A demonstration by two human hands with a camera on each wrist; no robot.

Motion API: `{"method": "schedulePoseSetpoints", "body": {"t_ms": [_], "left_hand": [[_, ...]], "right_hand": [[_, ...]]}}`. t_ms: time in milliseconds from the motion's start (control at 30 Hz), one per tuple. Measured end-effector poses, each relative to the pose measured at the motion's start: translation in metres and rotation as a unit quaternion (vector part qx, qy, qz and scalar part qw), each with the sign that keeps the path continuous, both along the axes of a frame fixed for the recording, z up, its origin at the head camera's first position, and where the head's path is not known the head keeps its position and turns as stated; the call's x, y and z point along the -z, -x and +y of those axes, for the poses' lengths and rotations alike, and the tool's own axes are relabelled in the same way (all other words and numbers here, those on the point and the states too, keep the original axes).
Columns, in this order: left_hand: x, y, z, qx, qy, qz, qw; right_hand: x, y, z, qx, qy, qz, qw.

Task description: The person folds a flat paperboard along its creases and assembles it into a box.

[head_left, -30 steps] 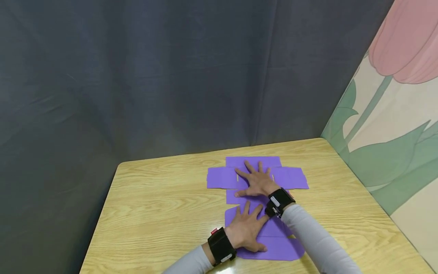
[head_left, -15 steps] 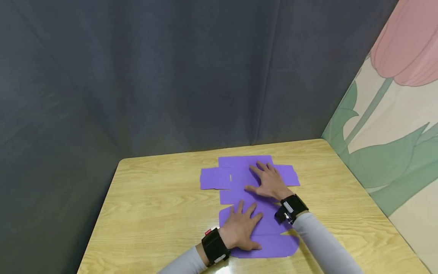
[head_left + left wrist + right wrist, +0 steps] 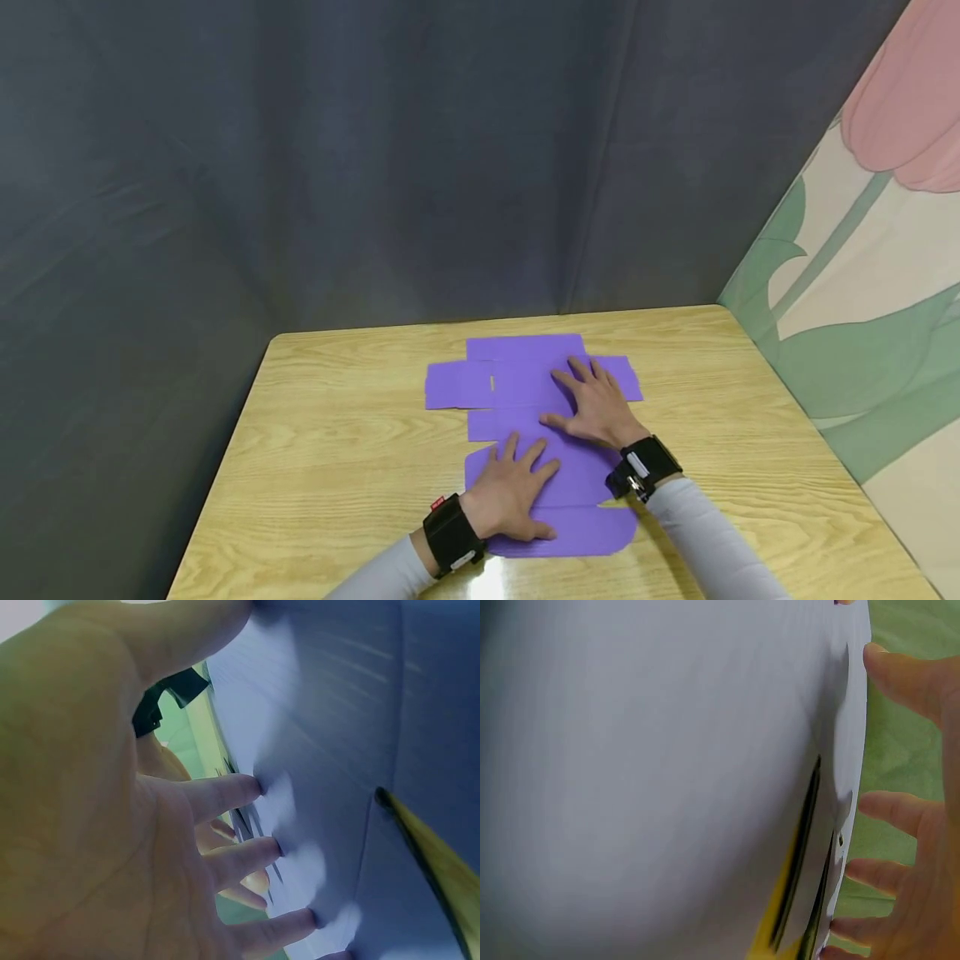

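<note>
A flat purple cardboard box blank point(image 3: 525, 379) lies unfolded on the wooden table, with side flaps, crease lines and a rounded near flap. My left hand point(image 3: 510, 493) rests spread on its nearer left part; in the left wrist view the fingertips of that hand point(image 3: 232, 862) touch the sheet. Farther off, my right hand point(image 3: 597, 410) lies with fingers spread over the right side of the blank and partly hides the right flap. The right wrist view shows the fingers of the right hand point(image 3: 900, 817) extended at the sheet's surface, beside slits in the cardboard.
The light wooden table point(image 3: 337, 433) extends around the blank on every side. A dark curtain point(image 3: 420, 167) hangs behind the table's back edge. Along the right edge stands a wall with a painted tulip point(image 3: 900, 108). Black bands point(image 3: 453, 533) circle both wrists.
The blank has shifted a little left in the head view, partly with the camera's turn. My right hand has moved from the blank's middle toward its right side; my left hand stays spread on it.
</note>
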State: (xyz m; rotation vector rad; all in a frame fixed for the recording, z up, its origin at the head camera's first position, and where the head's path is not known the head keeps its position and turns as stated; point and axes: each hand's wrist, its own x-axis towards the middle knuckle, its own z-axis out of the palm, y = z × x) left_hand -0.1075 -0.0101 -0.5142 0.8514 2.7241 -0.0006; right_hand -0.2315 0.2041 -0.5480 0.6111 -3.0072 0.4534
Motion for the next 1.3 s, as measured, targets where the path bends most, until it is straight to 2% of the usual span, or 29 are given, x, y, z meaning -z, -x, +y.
{"method": "schedulePoseSetpoints", "body": {"t_ms": [267, 400, 700, 900, 1100, 1200, 1300], "left_hand": [[-0.001, -0.004, -0.012, -0.011, -0.023, -0.014, 0.9996], [-0.002, -0.006, -0.017, -0.012, -0.019, -0.014, 0.9996], [-0.004, -0.002, -0.022, -0.024, -0.016, -0.008, 0.9996], [-0.003, -0.001, -0.021, -0.039, -0.006, -0.009, 0.9992], [0.002, -0.001, -0.012, -0.031, 0.014, 0.04, 0.9986], [0.003, -0.001, -0.005, -0.033, 0.02, 0.06, 0.9975], [0.003, -0.001, 0.002, -0.039, 0.021, 0.065, 0.9969]], "right_hand": [[0.0, -0.002, -0.007, -0.013, -0.013, -0.002, 0.9998], [-0.002, -0.003, -0.01, -0.022, -0.019, -0.002, 0.9996], [-0.017, 0.003, -0.02, -0.05, -0.058, -0.022, 0.9968], [-0.026, 0.03, -0.028, -0.08, -0.028, -0.015, 0.9963], [-0.028, 0.063, -0.04, -0.085, 0.005, -0.048, 0.9952], [-0.025, 0.075, -0.045, -0.086, -0.003, -0.068, 0.994], [-0.021, 0.083, -0.045, -0.086, -0.013, -0.081, 0.993]]}}
